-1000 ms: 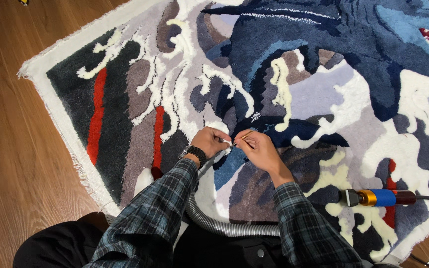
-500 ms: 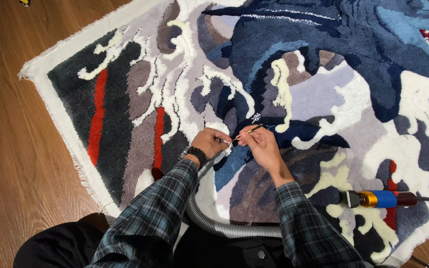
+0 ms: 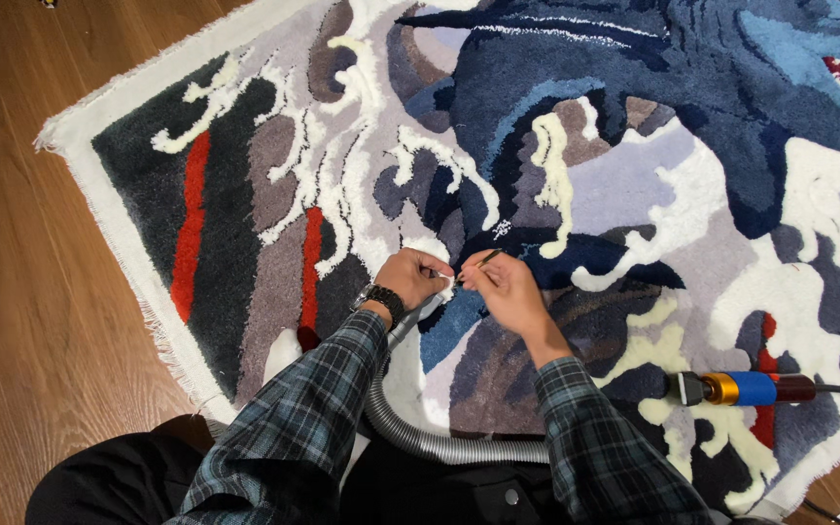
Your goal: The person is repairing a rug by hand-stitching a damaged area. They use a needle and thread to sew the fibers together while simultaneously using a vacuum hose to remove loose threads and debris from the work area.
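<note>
A tufted rug [image 3: 556, 194] in blues, greys, white and red is spread on the wooden floor [image 3: 21, 292]. Above its middle the left hand [image 3: 412, 277] is closed, a small white tuft [image 3: 446, 279] pinched at the fingertips. Just beside it, the right hand [image 3: 503, 287] is closed on a thin dark tool [image 3: 485, 260] — its tip angled up and away. A grey ribbed hose [image 3: 430, 437] is seen curving below the forearms, and a blue-and-orange power tool [image 3: 746, 388] is lying on the rug at the right.
</note>
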